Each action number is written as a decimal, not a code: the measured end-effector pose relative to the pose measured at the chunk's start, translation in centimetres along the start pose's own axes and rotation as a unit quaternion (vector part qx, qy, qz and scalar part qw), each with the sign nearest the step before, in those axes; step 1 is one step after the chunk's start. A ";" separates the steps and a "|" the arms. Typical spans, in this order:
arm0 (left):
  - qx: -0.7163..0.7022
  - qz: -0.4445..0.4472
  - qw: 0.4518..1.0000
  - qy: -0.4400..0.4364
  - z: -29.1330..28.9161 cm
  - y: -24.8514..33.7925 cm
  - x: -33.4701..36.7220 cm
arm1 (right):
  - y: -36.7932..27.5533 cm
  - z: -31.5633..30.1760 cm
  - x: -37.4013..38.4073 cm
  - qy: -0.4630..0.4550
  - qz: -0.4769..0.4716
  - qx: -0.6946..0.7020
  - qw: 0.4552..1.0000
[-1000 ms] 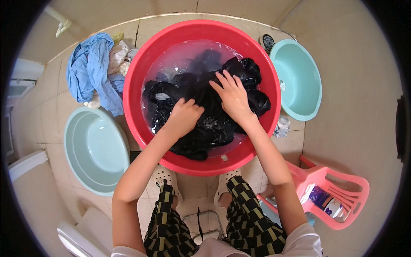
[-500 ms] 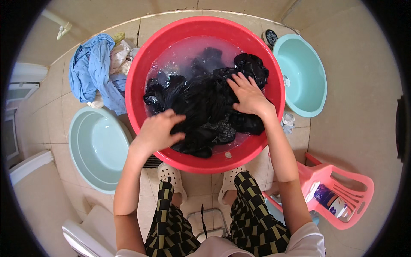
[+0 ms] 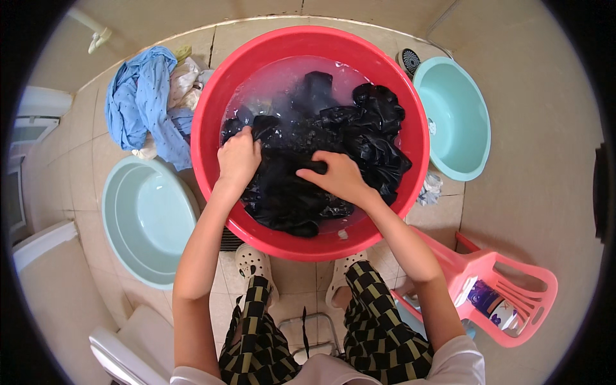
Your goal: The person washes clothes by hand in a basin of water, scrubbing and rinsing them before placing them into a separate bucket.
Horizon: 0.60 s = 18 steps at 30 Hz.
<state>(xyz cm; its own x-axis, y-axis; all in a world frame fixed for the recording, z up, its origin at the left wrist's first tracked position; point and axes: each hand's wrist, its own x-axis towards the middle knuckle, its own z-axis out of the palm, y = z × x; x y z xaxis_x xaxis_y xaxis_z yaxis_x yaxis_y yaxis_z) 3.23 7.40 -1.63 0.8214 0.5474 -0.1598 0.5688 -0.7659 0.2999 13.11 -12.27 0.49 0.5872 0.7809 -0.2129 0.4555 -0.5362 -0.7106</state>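
Observation:
Black wet clothing (image 3: pixel 289 192) lies heaped in cloudy, sudsy water inside a large red basin (image 3: pixel 420 141). My left hand (image 3: pixel 239 157) is closed on the cloth at the heap's left side, its fingertips partly hidden. To the right, my right hand (image 3: pixel 339 176) pinches a fold of the same dark garment between thumb and fingers. More black fabric bunches at the right of the basin, and a piece sticks up from the water at the far side. Where one garment ends and another begins, I cannot tell.
Blue clothes (image 3: pixel 144 96) are piled on the floor at the far left. A pale teal tub (image 3: pixel 115 212) stands left of the basin, another teal tub (image 3: pixel 475 115) at the right. A pink plastic chair (image 3: pixel 545 279) holding a purple-and-white package (image 3: pixel 491 305) sits at the near right.
My right hand has come left and nearer from the right side of the heap and now grips cloth. My left hand has moved slightly farther away and closed on the fabric.

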 end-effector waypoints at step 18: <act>-0.622 -0.126 0.771 0.053 -5.5 0.5 -6.6 | 2.7 -9.3 -2.7 0.333 0.122 0.355 0.865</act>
<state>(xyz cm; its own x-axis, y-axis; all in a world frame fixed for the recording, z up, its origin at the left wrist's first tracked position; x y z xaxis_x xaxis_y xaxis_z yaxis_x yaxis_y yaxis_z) -2.14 5.23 4.71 0.6461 0.7009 -0.3020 0.1753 0.2488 0.9526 18.98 -18.83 5.43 0.9707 0.1882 -0.1492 -0.1236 -0.1416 -0.9822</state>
